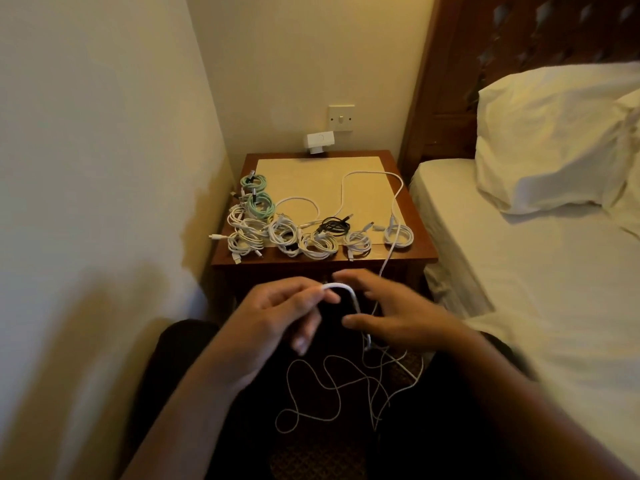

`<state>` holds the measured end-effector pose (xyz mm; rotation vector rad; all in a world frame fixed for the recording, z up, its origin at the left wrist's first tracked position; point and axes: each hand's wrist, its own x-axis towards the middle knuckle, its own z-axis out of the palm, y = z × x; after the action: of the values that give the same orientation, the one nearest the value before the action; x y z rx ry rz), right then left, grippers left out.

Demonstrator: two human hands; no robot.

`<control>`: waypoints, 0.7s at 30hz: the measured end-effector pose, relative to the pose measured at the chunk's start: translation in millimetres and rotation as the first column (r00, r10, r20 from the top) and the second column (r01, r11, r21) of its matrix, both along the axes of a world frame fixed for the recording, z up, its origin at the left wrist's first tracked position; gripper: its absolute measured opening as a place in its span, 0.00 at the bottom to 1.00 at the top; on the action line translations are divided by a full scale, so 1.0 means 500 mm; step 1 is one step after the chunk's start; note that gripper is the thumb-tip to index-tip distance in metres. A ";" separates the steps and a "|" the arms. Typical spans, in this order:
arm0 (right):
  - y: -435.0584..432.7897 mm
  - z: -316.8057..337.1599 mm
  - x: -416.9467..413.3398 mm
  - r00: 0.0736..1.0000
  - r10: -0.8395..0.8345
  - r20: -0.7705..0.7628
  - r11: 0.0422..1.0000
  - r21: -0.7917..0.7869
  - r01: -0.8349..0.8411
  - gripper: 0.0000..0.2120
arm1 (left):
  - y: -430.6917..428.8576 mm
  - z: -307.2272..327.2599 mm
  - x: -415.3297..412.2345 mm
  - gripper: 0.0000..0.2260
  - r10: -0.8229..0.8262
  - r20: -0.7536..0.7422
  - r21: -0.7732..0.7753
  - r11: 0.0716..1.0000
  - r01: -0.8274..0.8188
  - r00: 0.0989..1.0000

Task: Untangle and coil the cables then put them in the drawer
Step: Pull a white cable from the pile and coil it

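Just before the nightstand's front edge, above the lap, the left hand point(277, 317) pinches the white cable point(348, 293) between thumb and forefinger at the top of a small arch, its other fingers loosely curled below. From that pinch the cable bends rightward and drops past the thumb of the right hand point(398, 310), which is spread wide and holds nothing; whether its fingertips touch the strand I cannot tell. The right hand is the nearer one to the slack, so the next wrap likely falls to it.

Below both hands the rest of the cable lies in loose loops point(332, 382) across the dark lap, and a thin strand climbs from behind the right hand to the nightstand point(412, 252), seemingly joining a long uncoiled run point(367, 174) on top.

Along the near edge sit the finished coils point(287, 233): white ones, two green point(258, 199), one black point(334, 225). The drawer is hidden behind the hands. A bed point(519, 271) flanks the right, a wall the left.
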<state>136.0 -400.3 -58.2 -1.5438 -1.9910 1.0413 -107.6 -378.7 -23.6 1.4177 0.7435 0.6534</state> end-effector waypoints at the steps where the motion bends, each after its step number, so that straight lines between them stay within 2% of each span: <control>1: -0.007 -0.009 -0.037 0.997 0.003 -0.075 0.999 0.038 0.000 0.18 | -0.003 0.002 0.014 0.11 -0.016 0.086 -0.073 0.997 0.022 0.996; 2: -0.011 -0.023 -0.065 0.991 -0.048 -0.125 0.997 0.055 0.055 0.10 | 0.001 0.006 0.021 0.11 0.004 0.198 -0.163 0.986 0.029 0.980; 4: -0.016 -0.062 -0.090 0.976 -0.159 -0.149 0.985 0.038 0.167 0.09 | 0.024 0.017 0.020 0.13 0.137 0.376 -0.321 0.947 -0.010 0.916; 6: -0.032 -0.085 -0.111 0.989 -0.149 -0.005 0.989 -0.001 0.149 0.06 | 0.059 0.022 0.010 0.13 0.263 0.471 -0.395 0.916 -0.066 0.842; 8: -0.055 -0.078 -0.145 0.980 0.028 0.196 0.993 -0.119 -0.004 0.07 | 0.092 0.023 0.004 0.13 0.288 0.479 -0.351 0.929 -0.119 0.829; 9: -0.071 -0.061 -0.165 0.953 0.162 0.256 0.977 -0.180 -0.118 0.10 | 0.105 0.018 0.006 0.14 0.281 0.404 -0.263 0.947 -0.184 0.870; 10: -0.087 -0.035 -0.182 0.920 0.271 0.285 0.955 -0.196 -0.220 0.11 | 0.114 0.008 0.006 0.15 0.274 0.269 -0.118 0.961 -0.251 0.923; 12: -0.110 0.035 -0.197 0.903 0.332 0.274 0.943 -0.121 -0.311 0.10 | 0.116 -0.017 0.003 0.16 0.225 -0.018 0.171 0.961 -0.219 0.974; 13: -0.113 0.071 -0.191 0.921 0.289 0.263 0.955 -0.016 -0.295 0.08 | 0.113 -0.029 -0.001 0.16 0.158 -0.121 0.219 0.967 -0.129 0.980; 14: -0.109 0.099 -0.177 0.943 0.210 0.257 0.958 0.136 -0.251 0.08 | 0.106 -0.040 -0.005 0.15 0.076 -0.201 0.203 0.978 -0.035 0.977; 16: -0.078 0.138 -0.133 0.984 0.011 0.178 0.944 0.323 -0.069 0.10 | 0.077 -0.050 -0.014 0.14 -0.108 -0.253 0.066 0.990 0.128 0.961; 18: -0.031 0.141 -0.078 0.990 -0.137 0.032 0.908 0.405 0.112 0.10 | 0.047 -0.054 -0.024 0.16 -0.275 -0.078 -0.120 0.957 0.265 0.958; 19: -0.007 0.128 -0.054 0.981 -0.192 -0.024 0.890 0.418 0.185 0.10 | 0.034 -0.051 -0.025 0.17 -0.296 0.045 -0.176 0.938 0.299 0.954; 21: 0.023 0.064 -0.026 0.966 -0.253 -0.057 0.892 0.373 0.256 0.09 | 0.031 -0.044 -0.030 0.20 -0.180 0.219 -0.221 0.948 0.228 0.959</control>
<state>123.3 -389.1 -26.2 -1.5256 -1.7896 0.5183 -122.7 -363.1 -45.6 1.1656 0.4930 0.5110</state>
